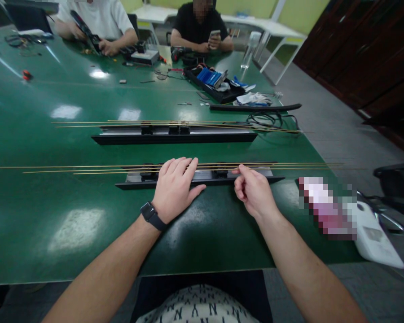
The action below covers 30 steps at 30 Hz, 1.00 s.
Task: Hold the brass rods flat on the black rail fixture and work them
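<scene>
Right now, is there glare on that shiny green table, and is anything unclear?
Head view: white glare patches on the green table, one beside the left forearm; head view: coarse pixel blocks obscure a reddish item beyond the right hand.

Glossy green desk (pixel 94 199). Near black rail (pixel 218 181), centre; from it: far black rail (pixel 175 139), 11 o'clock; clear bottle (pixel 250 53), 1 o'clock.

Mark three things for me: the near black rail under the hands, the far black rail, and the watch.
Near black rail (pixel 218 182): head view, front strip between the hands.
Far black rail (pixel 175 139): head view, middle of front face.
Watch (pixel 149 211): head view, dark face.
</scene>
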### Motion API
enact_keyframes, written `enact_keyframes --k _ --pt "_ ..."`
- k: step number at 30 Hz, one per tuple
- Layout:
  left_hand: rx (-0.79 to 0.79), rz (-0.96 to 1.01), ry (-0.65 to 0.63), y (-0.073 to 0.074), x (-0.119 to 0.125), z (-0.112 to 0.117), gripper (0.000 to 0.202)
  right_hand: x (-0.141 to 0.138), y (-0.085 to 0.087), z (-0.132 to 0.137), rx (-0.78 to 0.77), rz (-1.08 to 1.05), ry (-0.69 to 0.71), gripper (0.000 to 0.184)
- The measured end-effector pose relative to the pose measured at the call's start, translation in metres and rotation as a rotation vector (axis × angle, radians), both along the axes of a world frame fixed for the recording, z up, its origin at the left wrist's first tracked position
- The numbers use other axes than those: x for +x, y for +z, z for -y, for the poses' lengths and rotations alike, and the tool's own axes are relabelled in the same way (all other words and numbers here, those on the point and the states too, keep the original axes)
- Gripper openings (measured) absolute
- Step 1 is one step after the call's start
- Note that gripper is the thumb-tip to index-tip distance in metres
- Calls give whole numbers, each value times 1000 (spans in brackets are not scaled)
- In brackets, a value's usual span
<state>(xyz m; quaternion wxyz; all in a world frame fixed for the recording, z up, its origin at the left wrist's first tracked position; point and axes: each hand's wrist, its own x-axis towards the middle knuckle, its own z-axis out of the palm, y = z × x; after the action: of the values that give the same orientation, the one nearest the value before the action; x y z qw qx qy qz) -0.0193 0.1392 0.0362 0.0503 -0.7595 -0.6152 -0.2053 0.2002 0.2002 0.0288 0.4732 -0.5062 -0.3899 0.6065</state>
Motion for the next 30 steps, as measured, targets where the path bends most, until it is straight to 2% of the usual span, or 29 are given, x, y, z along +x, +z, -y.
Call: enact_keyframes --k 5,13,21,30 --pt "3 6 -1 0 0 0 63 0 1 -1 -18 -42 -49 28" --pt "5 -5 2 0 1 0 63 1 0 0 -10 -1 33 35" --pt "4 -1 0 0 0 0 64 1 -1 -1 -28 -38 -38 32" --pt "14 -4 3 0 1 0 63 0 1 0 -16 13 23 36"
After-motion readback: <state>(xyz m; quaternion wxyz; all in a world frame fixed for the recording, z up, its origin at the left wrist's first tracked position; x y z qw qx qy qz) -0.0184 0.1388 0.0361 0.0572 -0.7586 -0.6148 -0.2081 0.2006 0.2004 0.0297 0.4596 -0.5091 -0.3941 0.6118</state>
